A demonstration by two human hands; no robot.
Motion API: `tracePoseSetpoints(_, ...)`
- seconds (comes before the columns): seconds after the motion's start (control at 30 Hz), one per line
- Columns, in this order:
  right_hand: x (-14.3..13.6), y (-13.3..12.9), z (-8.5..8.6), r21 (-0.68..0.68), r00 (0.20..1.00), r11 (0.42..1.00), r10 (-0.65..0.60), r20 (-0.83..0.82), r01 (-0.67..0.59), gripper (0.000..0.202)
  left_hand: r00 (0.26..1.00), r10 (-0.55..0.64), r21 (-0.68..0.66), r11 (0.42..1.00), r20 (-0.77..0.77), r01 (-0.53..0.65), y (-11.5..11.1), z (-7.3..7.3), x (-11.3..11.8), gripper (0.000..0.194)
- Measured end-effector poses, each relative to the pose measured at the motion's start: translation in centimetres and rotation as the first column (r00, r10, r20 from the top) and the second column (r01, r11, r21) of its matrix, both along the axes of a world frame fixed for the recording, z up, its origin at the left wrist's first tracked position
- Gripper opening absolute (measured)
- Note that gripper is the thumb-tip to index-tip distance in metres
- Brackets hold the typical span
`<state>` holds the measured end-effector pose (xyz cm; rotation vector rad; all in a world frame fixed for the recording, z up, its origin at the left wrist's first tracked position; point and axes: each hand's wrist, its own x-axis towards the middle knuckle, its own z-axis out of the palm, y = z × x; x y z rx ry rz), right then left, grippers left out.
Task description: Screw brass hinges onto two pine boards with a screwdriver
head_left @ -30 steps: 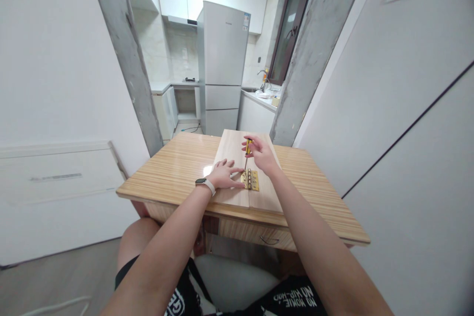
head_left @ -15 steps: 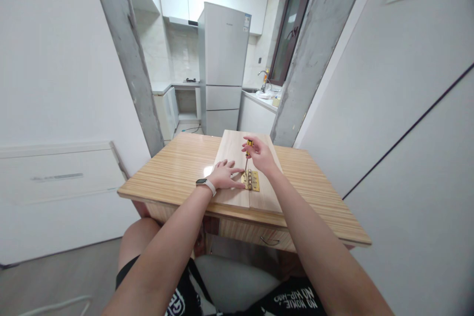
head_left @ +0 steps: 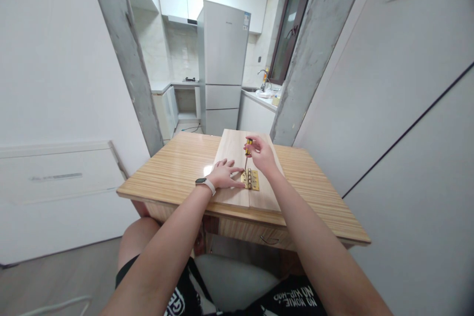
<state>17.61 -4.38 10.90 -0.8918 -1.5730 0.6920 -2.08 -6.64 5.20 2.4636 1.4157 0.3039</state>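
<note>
My right hand [head_left: 261,152] grips the yellow and black handle of a screwdriver [head_left: 249,146], held nearly upright. Its thin shaft reaches down to the left leaf of a brass hinge [head_left: 250,179]; whether a screw sits under the tip is too small to tell. The hinge lies unfolded across the seam between two pale wooden boards [head_left: 230,145]. Flat on the left board rests my left hand [head_left: 224,176], fingers spread, with thumb and forefinger at the hinge's left edge. A watch with a light band [head_left: 206,184] is on the left wrist.
The boards lie on a wood-grain table [head_left: 170,163] with a drawer handle [head_left: 269,240] below its front edge. A fridge [head_left: 225,49] stands beyond, beside a sink counter [head_left: 259,98]. Walls flank both sides, and my knees are under the table.
My right hand's fingers have shifted slightly around the screwdriver handle, which is still over the hinge's left leaf. My left hand has stayed in place.
</note>
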Motion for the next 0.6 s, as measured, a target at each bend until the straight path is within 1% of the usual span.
tracePoseSetpoints(0.1,-0.3,-0.3,0.2,0.057,0.992,0.992,-0.114,0.055,0.111,0.033,1.000,-0.004,0.003,1.000,0.002,0.004,0.0,0.0,0.0,0.093)
tracePoseSetpoints(0.17,-0.5,-0.4,0.3,0.077,0.988,0.988,-0.140,0.069,0.135,0.031,1.000,-0.006,0.006,1.000,0.002,0.006,-0.1,0.0,0.0,0.093)
tracePoseSetpoints(0.27,-0.7,-0.5,0.4,0.045,0.996,0.996,-0.074,0.044,0.072,0.031,1.000,-0.004,0.015,1.000,-0.005,0.004,-0.1,0.0,0.0,0.093)
tracePoseSetpoints(0.33,-0.7,-0.5,0.4,0.018,1.000,1.000,-0.022,0.021,0.021,0.036,1.000,-0.003,0.019,1.000,-0.008,0.004,0.0,0.0,0.1,0.094)
tracePoseSetpoints(0.6,0.6,0.5,-0.5,-0.012,0.995,0.995,0.100,0.009,-0.099,0.044,1.000,-0.003,0.018,1.000,-0.011,0.003,0.1,-0.2,0.0,0.090)
